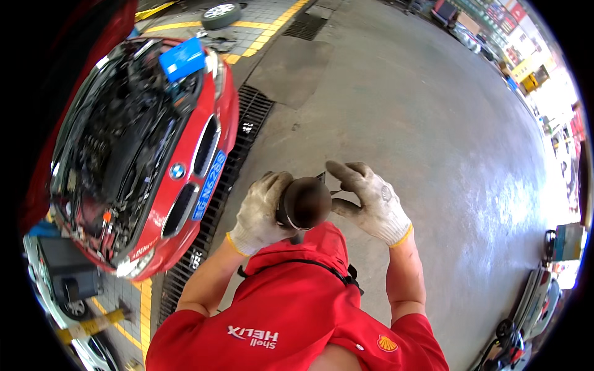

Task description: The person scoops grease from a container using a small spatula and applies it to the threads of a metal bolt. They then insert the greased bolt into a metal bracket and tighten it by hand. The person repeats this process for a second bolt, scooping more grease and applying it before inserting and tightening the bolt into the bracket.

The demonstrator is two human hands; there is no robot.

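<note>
My left hand point(265, 210), in a pale work glove with a soiled thumb and fingers, is wrapped round the side of a dark round cylinder-shaped part point(307, 203). The part's upper end is blurred, so its exact kind does not show. It is held up in front of my waist. To its right is my right hand point(368, 201), gloved too, with thumb and forefinger apart. Its thumb comes close to the part's right side; whether they touch, I cannot tell. A small thin dark piece point(322, 177) sticks up at the part's upper right edge.
At left stands a red car point(213, 123) with its bonnet raised and engine bay exposed. A blue box point(182, 60) rests on its front edge. A floor grating point(244, 136) runs alongside. Beyond lies a wheel point(221, 15). Grey floor point(433, 123) stretches right, toward vehicles.
</note>
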